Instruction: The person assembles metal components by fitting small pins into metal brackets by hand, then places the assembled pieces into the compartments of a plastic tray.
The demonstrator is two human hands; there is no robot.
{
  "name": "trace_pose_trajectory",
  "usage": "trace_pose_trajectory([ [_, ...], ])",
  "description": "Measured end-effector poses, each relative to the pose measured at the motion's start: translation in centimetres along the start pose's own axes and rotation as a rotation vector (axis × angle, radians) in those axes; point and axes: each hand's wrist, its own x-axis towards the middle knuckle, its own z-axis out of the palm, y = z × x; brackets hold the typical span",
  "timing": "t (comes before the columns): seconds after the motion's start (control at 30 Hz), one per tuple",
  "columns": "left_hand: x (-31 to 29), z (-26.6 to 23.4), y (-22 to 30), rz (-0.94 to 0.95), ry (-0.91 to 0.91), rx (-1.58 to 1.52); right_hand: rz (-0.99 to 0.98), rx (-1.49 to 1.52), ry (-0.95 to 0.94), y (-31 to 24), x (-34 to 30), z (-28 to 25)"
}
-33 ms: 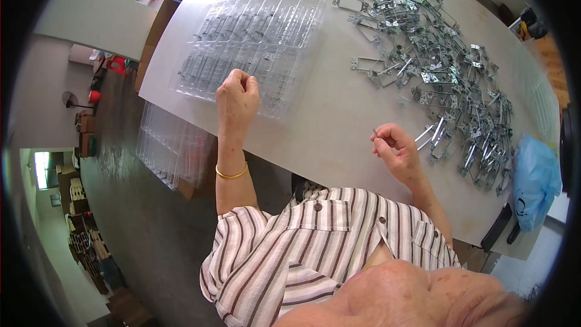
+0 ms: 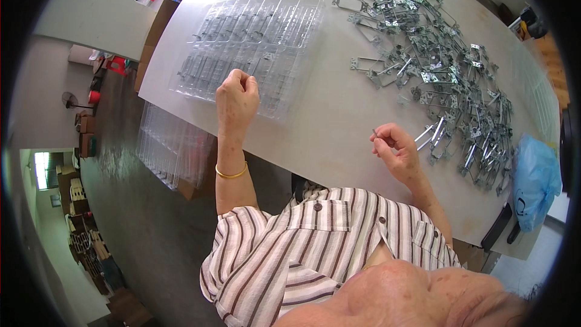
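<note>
My left hand (image 2: 238,98) is closed in a pinch over the near edge of a clear plastic blister tray (image 2: 302,63). Whatever its fingers hold, if anything, is hidden. Several slim metal brackets (image 2: 209,66) lie in rows in the tray's compartments. To the right, my right hand (image 2: 398,156) is closed, with a short, thin grey piece (image 2: 375,134) sticking out between thumb and forefinger; its exact kind is too small to tell. A large, tangled heap of shiny metal wire brackets (image 2: 439,63) spreads over the table just beyond and right of this hand.
The grey-white table (image 2: 302,145) bears everything at work. A blue plastic bag (image 2: 537,181) sits at its right end, near a black strip-like object (image 2: 496,227). More clear trays (image 2: 172,145) are stacked below the left edge, on a cardboard box (image 2: 203,184).
</note>
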Motion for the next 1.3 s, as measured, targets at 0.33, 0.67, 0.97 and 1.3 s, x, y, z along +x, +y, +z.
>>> trace_pose_trajectory([
  [0.33, 0.2, 0.0, -0.1, -0.049, -0.04, 0.071, -0.005, -0.044, -0.013, -0.2, 0.1, -0.1],
  [0.67, 0.0, 0.8, -1.1, 0.012, -0.078, 0.268, -0.027, -0.083, -0.01, -0.2, 0.0, 0.4],
  [0.97, -1.4, -0.1, 2.2, 0.088, 0.067, 0.316, 0.025, -0.121, -0.011, -0.5, -0.2, 0.2],
  [1.3, -4.2, 7.9, 10.5, 0.544, -0.113, -0.239, -0.044, -0.154, -0.187, -1.4, -0.2, 0.1],
])
